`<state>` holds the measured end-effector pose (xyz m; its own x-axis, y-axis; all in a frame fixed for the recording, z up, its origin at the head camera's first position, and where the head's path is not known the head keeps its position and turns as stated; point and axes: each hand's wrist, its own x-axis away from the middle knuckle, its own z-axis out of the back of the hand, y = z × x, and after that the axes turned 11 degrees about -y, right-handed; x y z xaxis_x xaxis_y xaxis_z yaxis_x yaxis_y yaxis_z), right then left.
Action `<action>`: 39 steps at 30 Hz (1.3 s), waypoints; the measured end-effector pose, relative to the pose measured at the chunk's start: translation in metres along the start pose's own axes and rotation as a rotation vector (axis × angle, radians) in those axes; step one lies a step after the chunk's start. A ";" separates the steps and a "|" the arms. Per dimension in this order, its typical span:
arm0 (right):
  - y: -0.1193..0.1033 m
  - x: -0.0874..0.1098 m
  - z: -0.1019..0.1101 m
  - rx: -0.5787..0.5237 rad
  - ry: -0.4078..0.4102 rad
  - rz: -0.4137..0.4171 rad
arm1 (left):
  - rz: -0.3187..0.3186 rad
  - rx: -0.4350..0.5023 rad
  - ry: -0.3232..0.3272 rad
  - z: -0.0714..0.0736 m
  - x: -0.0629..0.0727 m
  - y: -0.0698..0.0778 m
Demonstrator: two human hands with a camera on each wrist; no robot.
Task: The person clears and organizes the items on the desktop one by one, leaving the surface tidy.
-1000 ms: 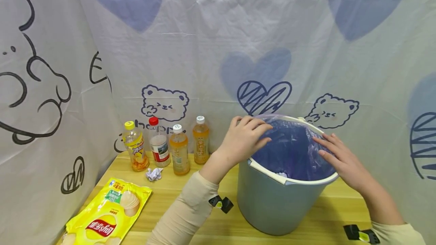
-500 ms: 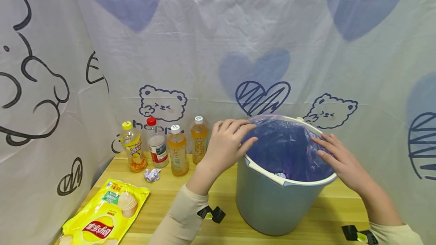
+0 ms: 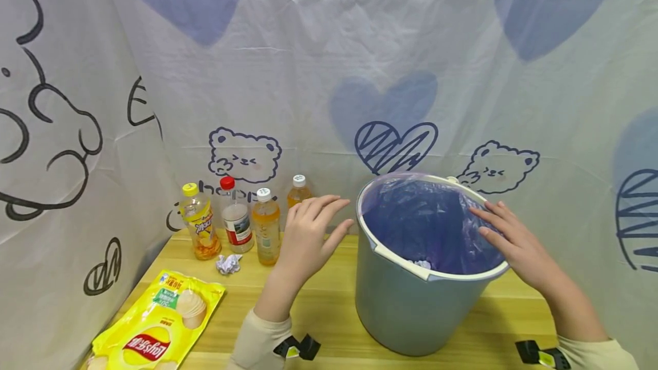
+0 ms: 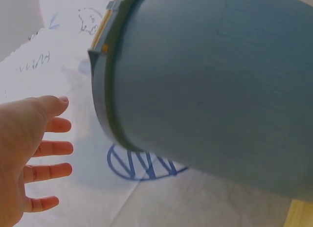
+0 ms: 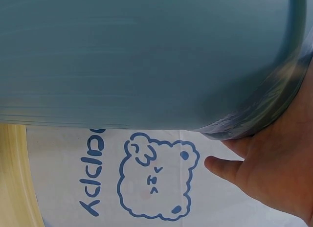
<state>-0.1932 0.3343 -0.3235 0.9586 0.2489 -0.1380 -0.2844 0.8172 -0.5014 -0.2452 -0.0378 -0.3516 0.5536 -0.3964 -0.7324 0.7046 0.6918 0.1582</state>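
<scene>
A grey-blue trash bin [image 3: 411, 307] with a white rim stands on the right of the wooden table. A translucent purple bag [image 3: 437, 216] lines it, and crumpled white paper [image 3: 422, 264] shows inside. My right hand [image 3: 519, 241] rests on the bin's right rim with its fingers extended over the edge; the right wrist view shows that hand [image 5: 279, 168] beside the bag's folded edge. To the left of the bin, my left hand [image 3: 311, 238] is in the air with spread fingers and holds nothing. In the left wrist view, a gap separates this hand [image 4: 24, 148] from the bin.
Several drink bottles stand at the back left: yellow-capped [image 3: 203, 224], red-capped [image 3: 236, 218], white-capped [image 3: 267, 230], and another white-capped one [image 3: 299, 190] partly behind my left hand. A crumpled paper ball [image 3: 228, 264] lies before them. A yellow chip bag [image 3: 161, 321] lies front left.
My left hand has moved left, away from the bin's left rim, and now partly covers the rearmost bottle. My right hand has stayed at the right rim.
</scene>
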 end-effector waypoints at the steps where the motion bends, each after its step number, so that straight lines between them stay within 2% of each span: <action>1: 0.000 0.000 0.000 0.001 0.002 0.000 | 0.010 0.006 0.002 0.000 0.004 -0.002; 11: -0.001 0.000 0.000 0.000 0.008 0.003 | 0.116 0.039 0.078 0.000 0.035 -0.033; 22: 0.000 0.000 0.000 0.004 0.008 -0.004 | 0.257 0.031 0.150 0.008 0.060 -0.066; 33: 0.001 0.000 -0.001 -0.006 0.007 -0.012 | 0.425 0.044 0.146 -0.004 0.087 -0.109; 39: 0.001 0.000 0.000 -0.008 0.011 -0.002 | 0.496 -0.011 0.152 -0.014 0.104 -0.132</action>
<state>-0.1936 0.3348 -0.3243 0.9592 0.2417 -0.1466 -0.2826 0.8135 -0.5082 -0.2866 -0.1621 -0.4580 0.7485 0.0724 -0.6592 0.3689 0.7806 0.5046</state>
